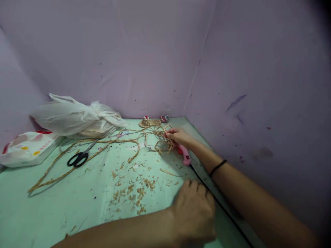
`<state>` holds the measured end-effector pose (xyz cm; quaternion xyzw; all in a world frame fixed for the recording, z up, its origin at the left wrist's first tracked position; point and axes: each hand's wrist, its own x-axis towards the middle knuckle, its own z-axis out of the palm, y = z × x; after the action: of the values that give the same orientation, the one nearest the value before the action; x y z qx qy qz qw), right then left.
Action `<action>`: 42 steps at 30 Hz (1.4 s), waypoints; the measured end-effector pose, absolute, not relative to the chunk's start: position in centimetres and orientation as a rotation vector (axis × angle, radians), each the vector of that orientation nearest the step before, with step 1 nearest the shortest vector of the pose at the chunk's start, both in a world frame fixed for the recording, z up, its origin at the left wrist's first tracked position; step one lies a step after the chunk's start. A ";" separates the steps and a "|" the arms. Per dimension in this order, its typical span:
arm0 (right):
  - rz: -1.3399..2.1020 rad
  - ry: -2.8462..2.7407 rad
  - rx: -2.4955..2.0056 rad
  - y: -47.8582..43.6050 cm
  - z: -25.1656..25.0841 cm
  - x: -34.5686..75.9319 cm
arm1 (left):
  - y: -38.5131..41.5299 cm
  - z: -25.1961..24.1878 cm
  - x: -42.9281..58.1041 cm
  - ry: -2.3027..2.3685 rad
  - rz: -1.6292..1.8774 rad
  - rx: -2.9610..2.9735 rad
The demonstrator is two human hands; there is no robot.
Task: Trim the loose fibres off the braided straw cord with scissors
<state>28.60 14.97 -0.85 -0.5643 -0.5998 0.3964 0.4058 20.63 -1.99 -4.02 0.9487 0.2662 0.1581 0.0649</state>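
My right hand [178,136] reaches to the back of the green table and pinches a strand of the tangled straw cord [165,146]. Just below its fingers lies a pink glue gun [185,156], partly hidden by the hand, with a black cable running toward me. My left hand [195,210] is curled near the front right of the table, its fingers folded and nothing visible in them. The braided cord spreads leftward, passing by black-handled scissors [78,159]. Behind the tangle sits a small woven piece [150,122] with red and white beads.
A tied white plastic bag [69,117] and a white packet [31,148] stand at the back left. A small clear container [164,119] is near the back wall. Straw scraps [131,194] litter the middle. A wall [258,103] borders the right side.
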 end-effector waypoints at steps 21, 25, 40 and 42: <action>0.358 -2.092 -1.380 2.0 0.5 22.1 | 4.2 -1.8 5.5 1.092 1.128 0.681; 0.011 -2.034 -1.823 1.4 -1.5 28.3 | 4.5 -2.5 5.2 1.149 1.158 0.682; 0.121 -1.948 -1.802 2.5 -4.8 32.2 | 4.7 -3.2 5.2 1.165 1.150 0.668; 0.196 -1.896 -1.753 2.4 -4.0 31.4 | 4.6 -2.9 5.2 1.138 1.133 0.675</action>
<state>31.39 2.43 -3.95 -0.6513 -0.7044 0.0728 0.2725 5.16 4.59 -2.90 0.2966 0.4998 0.4975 0.6440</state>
